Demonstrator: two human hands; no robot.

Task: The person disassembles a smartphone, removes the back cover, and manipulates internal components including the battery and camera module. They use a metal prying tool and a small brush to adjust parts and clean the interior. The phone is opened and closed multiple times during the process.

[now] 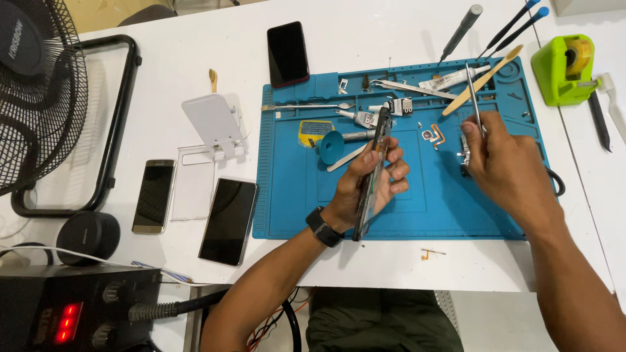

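Item: opened phone, in my left hand.

Grip: I am pinching it edge-on, fingers closed along its long sides, above the blue mat. My right hand is closed round thin metal tweezers.

Handling: I am judging it light, stiff and thin, fragile with its inside bared; best held by the side edges only.

Heading: its long axis is running from 7 o'clock up to 1 o'clock, top end tipped away from me.

Surroundings: blue suction cup at 10 o'clock of the phone; green tape dispenser on the counter at 2 o'clock.
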